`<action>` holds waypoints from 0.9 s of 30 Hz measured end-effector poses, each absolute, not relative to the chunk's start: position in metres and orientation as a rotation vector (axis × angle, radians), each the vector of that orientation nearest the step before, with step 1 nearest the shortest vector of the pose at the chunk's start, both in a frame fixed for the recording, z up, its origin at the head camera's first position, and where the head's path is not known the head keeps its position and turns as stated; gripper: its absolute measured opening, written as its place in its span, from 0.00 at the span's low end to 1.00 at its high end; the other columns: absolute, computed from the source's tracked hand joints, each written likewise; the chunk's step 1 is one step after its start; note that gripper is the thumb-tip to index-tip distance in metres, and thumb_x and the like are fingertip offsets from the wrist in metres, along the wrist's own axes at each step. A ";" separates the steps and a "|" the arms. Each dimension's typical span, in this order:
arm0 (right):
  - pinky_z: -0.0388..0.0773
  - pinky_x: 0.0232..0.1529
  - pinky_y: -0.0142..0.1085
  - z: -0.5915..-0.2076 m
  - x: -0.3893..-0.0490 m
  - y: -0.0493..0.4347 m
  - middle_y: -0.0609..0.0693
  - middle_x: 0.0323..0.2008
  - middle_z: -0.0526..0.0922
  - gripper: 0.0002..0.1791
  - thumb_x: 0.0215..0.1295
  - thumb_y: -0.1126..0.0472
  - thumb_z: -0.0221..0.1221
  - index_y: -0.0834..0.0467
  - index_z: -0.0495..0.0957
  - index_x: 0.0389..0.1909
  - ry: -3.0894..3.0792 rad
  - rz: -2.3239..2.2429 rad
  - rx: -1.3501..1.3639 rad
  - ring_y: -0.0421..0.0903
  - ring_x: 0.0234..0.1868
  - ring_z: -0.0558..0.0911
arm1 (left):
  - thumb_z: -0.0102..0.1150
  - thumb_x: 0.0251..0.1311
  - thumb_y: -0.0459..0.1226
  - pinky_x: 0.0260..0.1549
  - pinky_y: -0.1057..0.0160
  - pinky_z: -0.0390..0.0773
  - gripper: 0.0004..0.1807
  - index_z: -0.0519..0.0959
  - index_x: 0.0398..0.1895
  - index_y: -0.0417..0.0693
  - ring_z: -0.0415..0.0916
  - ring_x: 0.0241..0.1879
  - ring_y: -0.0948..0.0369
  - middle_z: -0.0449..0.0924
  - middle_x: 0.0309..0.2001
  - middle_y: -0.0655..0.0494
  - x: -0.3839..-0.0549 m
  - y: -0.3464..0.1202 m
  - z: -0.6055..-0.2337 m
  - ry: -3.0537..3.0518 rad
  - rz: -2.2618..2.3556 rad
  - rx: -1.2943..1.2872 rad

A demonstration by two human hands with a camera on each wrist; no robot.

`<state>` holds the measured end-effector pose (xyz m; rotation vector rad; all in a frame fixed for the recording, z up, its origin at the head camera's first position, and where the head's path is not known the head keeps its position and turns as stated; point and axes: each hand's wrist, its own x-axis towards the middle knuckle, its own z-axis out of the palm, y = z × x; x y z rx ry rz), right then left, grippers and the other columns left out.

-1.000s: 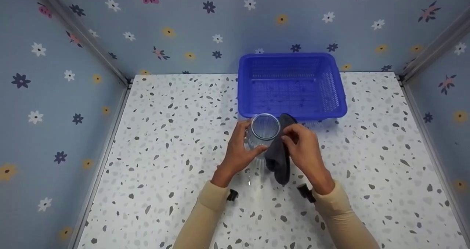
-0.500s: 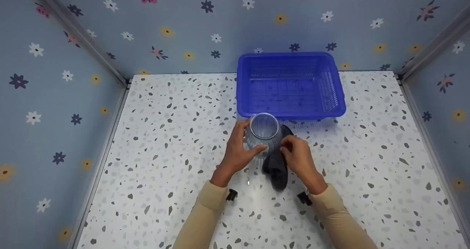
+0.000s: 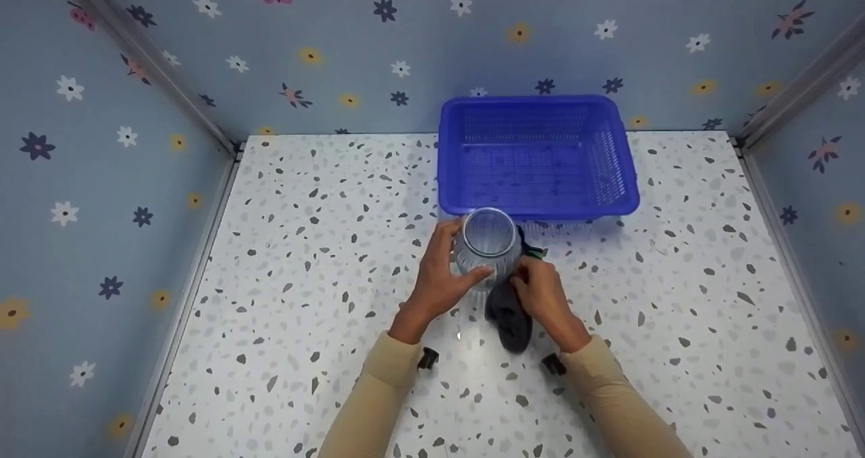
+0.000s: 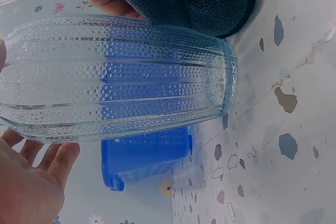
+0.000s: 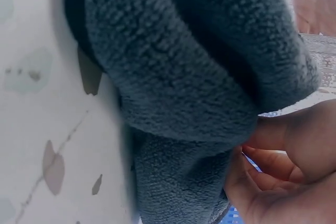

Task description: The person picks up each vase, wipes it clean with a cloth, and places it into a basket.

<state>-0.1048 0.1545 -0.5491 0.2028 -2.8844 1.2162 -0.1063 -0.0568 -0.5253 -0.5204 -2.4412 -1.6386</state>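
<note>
A clear ribbed glass vase (image 3: 501, 266) stands upright on the speckled tabletop, its round mouth facing up. The left hand (image 3: 438, 281) grips its left side, thumb across the front and fingers behind. Ribs and small bumps cover the glass (image 4: 147, 77) in the left wrist view. Against the vase's right side hangs a dark grey fluffy cloth (image 3: 511, 324), folded and bunched, its lower end on or near the table. The right hand (image 3: 542, 290) pinches the cloth between thumb and fingers. Thick folds of the cloth (image 5: 178, 77) partly hide those fingertips in the right wrist view.
A blue plastic basket (image 3: 537, 208) with perforated sides stands just behind the vase, against the flowered back wall (image 3: 419, 46). Flowered panels rise at left and right. A small dark-and-green bit (image 3: 535, 251) shows beyond the right hand.
The right hand has moved down and slightly left along the vase's side, carrying the cloth with it. The cloth's upper part now sits lower and mostly behind the glass. The left hand holds still.
</note>
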 end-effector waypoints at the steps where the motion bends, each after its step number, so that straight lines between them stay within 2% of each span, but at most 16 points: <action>1: 0.75 0.34 0.48 -0.548 -0.105 0.155 0.57 0.26 0.81 0.09 0.64 0.77 0.65 0.63 0.80 0.29 -2.884 1.218 0.204 0.55 0.31 0.80 | 0.78 0.60 0.45 0.60 0.48 0.78 0.45 0.65 0.75 0.41 0.71 0.64 0.51 0.69 0.68 0.44 -0.106 -0.057 -0.526 -2.444 -1.642 -0.522; 5: 0.78 0.37 0.51 -0.536 -0.102 0.157 0.58 0.30 0.84 0.07 0.65 0.77 0.65 0.63 0.83 0.32 -2.865 1.239 0.184 0.57 0.34 0.83 | 0.78 0.61 0.45 0.62 0.47 0.76 0.45 0.64 0.76 0.42 0.70 0.66 0.51 0.69 0.69 0.45 -0.107 -0.057 -0.527 -2.454 -1.649 -0.523; 11: 0.81 0.42 0.52 -0.505 -0.096 0.161 0.60 0.36 0.87 0.06 0.66 0.77 0.65 0.65 0.85 0.39 -2.750 1.310 0.200 0.57 0.38 0.85 | 0.79 0.59 0.45 0.58 0.49 0.78 0.45 0.65 0.75 0.43 0.72 0.63 0.53 0.70 0.67 0.46 -0.108 -0.058 -0.527 -2.436 -1.647 -0.519; 20: 0.80 0.37 0.36 -0.468 -0.096 0.157 0.59 0.36 0.87 0.06 0.65 0.78 0.66 0.67 0.85 0.39 -2.553 1.416 0.242 0.52 0.35 0.85 | 0.79 0.58 0.46 0.56 0.51 0.80 0.45 0.66 0.75 0.44 0.73 0.62 0.54 0.71 0.66 0.47 -0.108 -0.058 -0.525 -2.404 -1.659 -0.525; 27: 0.77 0.35 0.30 -0.457 -0.100 0.152 0.58 0.35 0.86 0.05 0.66 0.78 0.66 0.67 0.85 0.38 -2.489 1.417 0.279 0.51 0.33 0.84 | 0.80 0.57 0.45 0.60 0.50 0.77 0.45 0.67 0.73 0.41 0.72 0.62 0.53 0.72 0.65 0.45 -0.109 -0.058 -0.526 -2.402 -1.622 -0.533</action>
